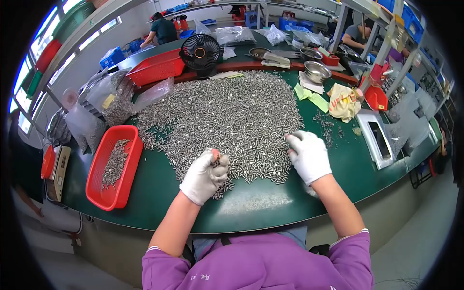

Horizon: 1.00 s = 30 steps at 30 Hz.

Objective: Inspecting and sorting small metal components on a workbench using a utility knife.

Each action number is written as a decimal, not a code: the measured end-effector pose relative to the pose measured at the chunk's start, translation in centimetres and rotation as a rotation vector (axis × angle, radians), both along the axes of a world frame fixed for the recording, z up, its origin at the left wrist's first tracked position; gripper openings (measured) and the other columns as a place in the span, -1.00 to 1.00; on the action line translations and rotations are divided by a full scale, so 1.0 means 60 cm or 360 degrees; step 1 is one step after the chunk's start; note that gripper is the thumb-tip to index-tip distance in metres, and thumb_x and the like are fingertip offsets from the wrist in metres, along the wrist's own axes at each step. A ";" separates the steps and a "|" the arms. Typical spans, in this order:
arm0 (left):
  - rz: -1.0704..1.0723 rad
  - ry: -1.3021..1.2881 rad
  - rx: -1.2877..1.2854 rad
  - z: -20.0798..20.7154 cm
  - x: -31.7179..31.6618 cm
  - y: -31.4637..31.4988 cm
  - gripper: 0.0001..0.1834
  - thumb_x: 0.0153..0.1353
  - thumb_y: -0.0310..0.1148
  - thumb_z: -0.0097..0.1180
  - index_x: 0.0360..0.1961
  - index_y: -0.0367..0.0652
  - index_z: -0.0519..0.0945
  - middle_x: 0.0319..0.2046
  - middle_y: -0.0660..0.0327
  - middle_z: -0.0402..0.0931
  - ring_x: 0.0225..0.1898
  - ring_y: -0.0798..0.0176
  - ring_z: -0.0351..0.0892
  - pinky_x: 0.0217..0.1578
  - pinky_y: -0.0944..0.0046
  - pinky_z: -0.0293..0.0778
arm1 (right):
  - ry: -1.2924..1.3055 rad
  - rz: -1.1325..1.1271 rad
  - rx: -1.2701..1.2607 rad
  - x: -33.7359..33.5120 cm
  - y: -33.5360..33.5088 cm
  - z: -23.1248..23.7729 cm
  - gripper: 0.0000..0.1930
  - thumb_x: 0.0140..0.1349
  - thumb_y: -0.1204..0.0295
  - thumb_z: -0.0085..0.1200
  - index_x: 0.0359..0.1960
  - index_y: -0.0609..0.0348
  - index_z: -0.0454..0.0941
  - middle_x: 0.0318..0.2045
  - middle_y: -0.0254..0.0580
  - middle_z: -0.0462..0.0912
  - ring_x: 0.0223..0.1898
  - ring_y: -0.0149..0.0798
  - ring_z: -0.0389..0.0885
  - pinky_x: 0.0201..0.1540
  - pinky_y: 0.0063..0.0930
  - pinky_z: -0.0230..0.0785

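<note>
A wide heap of small, short metal pins [232, 111], silvery with dark bands, covers the middle of the green table. My left hand [207, 175], in a white glove with bare fingertips, is closed at the heap's near edge. Its fingers curl round a few of the pins, mostly hidden in the palm. At the heap's right edge is my right hand [308, 153], gloved the same way. Its thumb and forefinger are apart, with the fingertips at the pins; nothing shows between them.
A red plastic basket [132, 159] with some pins stands left, beside bags of parts [118, 96] and a scale [59, 173]. A black fan [201, 52] and metal bowls [317, 71] are behind the heap. A white tray [376, 137] lies right. Other people work farther off.
</note>
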<state>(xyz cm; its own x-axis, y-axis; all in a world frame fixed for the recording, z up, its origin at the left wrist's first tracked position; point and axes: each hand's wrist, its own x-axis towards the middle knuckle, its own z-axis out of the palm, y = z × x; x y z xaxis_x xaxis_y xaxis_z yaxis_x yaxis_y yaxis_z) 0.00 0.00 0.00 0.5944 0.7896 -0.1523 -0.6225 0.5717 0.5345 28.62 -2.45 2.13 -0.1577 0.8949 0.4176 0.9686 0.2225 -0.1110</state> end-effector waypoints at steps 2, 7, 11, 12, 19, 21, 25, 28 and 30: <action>0.0185 -0.0034 -0.0048 -0.003 0.014 0.003 -0.94 0.23 -0.38 0.11 -0.36 -0.07 0.49 -0.37 0.26 0.41 -0.57 0.49 0.21 -0.53 0.50 0.23 | 0.0147 0.0399 0.0102 -0.038 0.034 -0.009 -0.78 0.02 0.44 0.09 -0.23 0.03 0.59 -0.32 -0.19 0.59 -0.26 -0.08 0.57 -0.20 -0.18 0.45; 0.0397 -0.0036 0.0123 -0.038 -0.013 0.026 -0.90 0.25 -0.49 0.05 -0.28 -0.04 0.41 -0.31 0.17 0.48 -0.52 0.48 0.37 -0.48 0.48 0.34 | -0.0027 0.0380 -0.0059 -0.140 0.163 -0.031 -0.78 0.06 0.47 -0.03 -0.26 0.01 0.61 -0.33 -0.11 0.60 -0.24 -0.04 0.59 -0.19 -0.16 0.46; 0.0457 -0.0045 0.0046 -0.039 -0.014 0.029 -0.81 0.26 -0.51 0.02 -0.10 -0.13 0.43 -0.34 0.22 0.46 -0.51 0.48 0.37 -0.47 0.49 0.34 | -0.0003 0.0419 -0.0098 -0.165 0.219 -0.054 -0.81 0.06 0.44 -0.01 -0.33 -0.01 0.64 -0.35 -0.07 0.60 -0.25 -0.01 0.60 -0.17 -0.15 0.46; 0.0477 -0.0038 0.0003 -0.041 -0.016 0.027 -0.83 0.27 -0.51 -0.02 -0.11 -0.15 0.42 -0.36 0.23 0.46 -0.51 0.48 0.37 -0.47 0.49 0.33 | 0.0002 0.0421 -0.0157 -0.175 0.221 -0.055 -0.82 0.04 0.43 0.01 -0.33 -0.02 0.65 -0.36 -0.06 0.60 -0.25 0.00 0.60 -0.16 -0.16 0.46; 0.0304 0.0011 -0.0147 -0.045 0.011 0.005 -0.89 0.29 -0.47 0.03 -0.17 -0.08 0.46 -0.35 0.26 0.49 -0.50 0.48 0.38 -0.47 0.51 0.36 | -0.0158 0.0488 -0.0246 -0.133 0.143 -0.024 -0.93 -0.02 0.30 0.19 -0.51 -0.06 0.65 -0.43 -0.21 0.61 -0.31 -0.09 0.59 -0.23 -0.22 0.46; 0.0255 0.0052 -0.0167 -0.049 0.015 0.001 -0.90 0.27 -0.46 0.06 -0.20 -0.07 0.46 -0.34 0.24 0.50 -0.52 0.48 0.38 -0.47 0.52 0.36 | 0.0010 0.0604 -0.0049 -0.116 0.124 -0.025 -0.96 -0.05 0.34 0.22 -0.51 -0.10 0.68 -0.40 -0.28 0.61 -0.30 -0.14 0.58 -0.22 -0.26 0.46; 0.0173 0.0050 -0.0130 -0.059 0.021 -0.003 -0.93 0.28 -0.44 0.03 -0.22 -0.06 0.46 -0.35 0.24 0.50 -0.50 0.44 0.40 -0.46 0.48 0.37 | 0.0469 0.0530 -0.0117 -0.099 0.096 -0.020 -0.91 -0.06 0.50 0.23 -0.47 0.03 0.68 -0.43 -0.23 0.64 -0.36 -0.14 0.60 -0.27 -0.30 0.46; 0.0113 0.0099 -0.0158 -0.051 0.023 -0.006 -0.92 0.27 -0.42 0.01 -0.22 -0.08 0.45 -0.35 0.23 0.49 -0.48 0.43 0.40 -0.43 0.44 0.37 | 0.0818 0.0573 -0.0230 -0.093 0.076 -0.035 -0.89 0.06 0.47 0.17 -0.35 0.11 0.64 -0.41 -0.14 0.63 -0.31 -0.08 0.60 -0.21 -0.29 0.44; 0.0062 0.0054 -0.0212 -0.040 0.022 -0.016 -0.91 0.26 -0.40 0.04 -0.22 -0.09 0.45 -0.33 0.21 0.50 -0.47 0.42 0.37 -0.44 0.44 0.34 | 0.0920 0.0521 -0.0357 -0.102 0.060 -0.031 -0.89 0.10 0.44 0.14 -0.34 0.14 0.63 -0.40 -0.09 0.64 -0.29 -0.07 0.61 -0.18 -0.28 0.44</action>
<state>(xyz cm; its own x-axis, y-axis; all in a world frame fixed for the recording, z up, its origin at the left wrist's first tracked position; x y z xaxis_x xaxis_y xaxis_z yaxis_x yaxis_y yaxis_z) 1.31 -0.94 -2.37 0.5564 0.7835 -0.2768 -0.6283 0.6147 0.4768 22.53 1.13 0.25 -0.2420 0.9137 0.3264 0.6274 0.4040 -0.6657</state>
